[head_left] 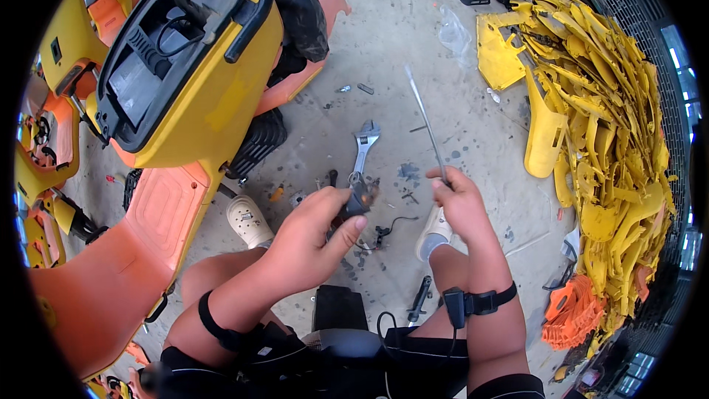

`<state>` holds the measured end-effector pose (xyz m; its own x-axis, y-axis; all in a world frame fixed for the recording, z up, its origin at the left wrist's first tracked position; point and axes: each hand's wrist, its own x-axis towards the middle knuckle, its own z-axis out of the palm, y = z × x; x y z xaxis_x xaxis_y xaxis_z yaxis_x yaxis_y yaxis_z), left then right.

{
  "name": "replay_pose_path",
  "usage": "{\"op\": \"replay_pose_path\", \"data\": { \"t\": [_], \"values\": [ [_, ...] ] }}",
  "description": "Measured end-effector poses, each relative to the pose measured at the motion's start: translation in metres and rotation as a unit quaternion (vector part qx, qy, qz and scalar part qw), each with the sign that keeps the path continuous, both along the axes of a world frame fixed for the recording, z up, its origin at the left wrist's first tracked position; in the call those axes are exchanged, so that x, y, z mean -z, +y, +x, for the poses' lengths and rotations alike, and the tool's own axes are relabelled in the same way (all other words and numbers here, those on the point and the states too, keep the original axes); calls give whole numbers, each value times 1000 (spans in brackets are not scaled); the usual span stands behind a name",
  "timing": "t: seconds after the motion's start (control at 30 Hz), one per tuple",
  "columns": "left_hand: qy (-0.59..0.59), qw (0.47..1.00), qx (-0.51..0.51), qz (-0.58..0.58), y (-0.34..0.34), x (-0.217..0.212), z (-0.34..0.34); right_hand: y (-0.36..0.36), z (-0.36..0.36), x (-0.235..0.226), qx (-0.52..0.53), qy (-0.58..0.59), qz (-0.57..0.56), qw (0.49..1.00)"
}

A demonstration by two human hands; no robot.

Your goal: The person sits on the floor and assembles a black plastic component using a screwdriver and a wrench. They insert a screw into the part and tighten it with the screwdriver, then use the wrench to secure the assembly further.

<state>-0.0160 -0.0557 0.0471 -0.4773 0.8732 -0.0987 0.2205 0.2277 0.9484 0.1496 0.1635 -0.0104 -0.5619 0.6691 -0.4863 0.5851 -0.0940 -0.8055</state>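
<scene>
My left hand (314,240) is closed around a small dark part (357,199) with an orange-brown patch, its exact kind unclear. In my right hand (464,203) a long thin metal rod (424,107) points up and away; whatever end sits inside the fist is hidden. Just beyond the dark part an adjustable wrench (365,144) lies on the concrete floor, its jaw facing away from me. Below the left hand a short black cable (382,233) rests on the floor, with small loose bits scattered around.
To my left stands a yellow and orange scooter body (221,96) with a black-rimmed opening. A tall heap of yellow plastic panels (605,118) is at the right, with stacked orange pieces (574,314) near it. A black-handled tool (420,299) lies by my right leg.
</scene>
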Motion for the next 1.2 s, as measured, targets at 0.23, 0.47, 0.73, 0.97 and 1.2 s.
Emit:
{"op": "replay_pose_path", "data": {
  "t": [0.23,0.47,0.73,0.97,1.2],
  "values": [
    [256,966,38,-2,-1,9,2,-48,-27,-22,-49,196,-273,941],
    [224,974,25,-31,-2,9,3,-59,-36,-26,-92,188,-268,941],
    [170,985,11,-33,-5,8,3,-61,-36,-24,-64,203,-311,926],
    [156,987,11,-47,-5,7,2,-62,-37,-23,-75,204,-276,936],
    [157,987,18,-34,-5,11,2,-60,-36,-22,-62,199,-301,931]
  ]
}}
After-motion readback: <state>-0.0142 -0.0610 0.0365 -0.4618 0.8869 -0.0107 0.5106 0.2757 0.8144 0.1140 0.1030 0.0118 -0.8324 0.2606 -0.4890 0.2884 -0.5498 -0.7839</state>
